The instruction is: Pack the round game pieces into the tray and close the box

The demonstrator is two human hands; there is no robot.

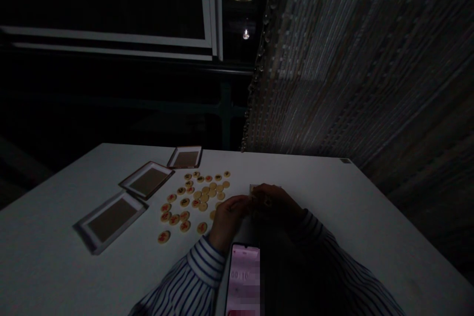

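My left hand (228, 217) is closed, with its fingertips brought together close to those of my right hand (276, 202). The right hand is curled over a pale-edged flat thing (254, 188) on the table, and its fingers hide most of that thing. What the fingers of either hand hold is too dark to make out. Left of my hands lie several round Chinese chess pieces (184, 202). Some show red or dark characters; others, such as a plain-faced piece (203, 206), show none.
Three shallow rectangular box parts, a near one (113, 219), a middle one (148, 180) and a far one (185, 159), lie left on the white table (314, 173). A lit phone (242, 276) lies between my forearms. Beyond the table's right far edge hangs a bead curtain (314, 59).
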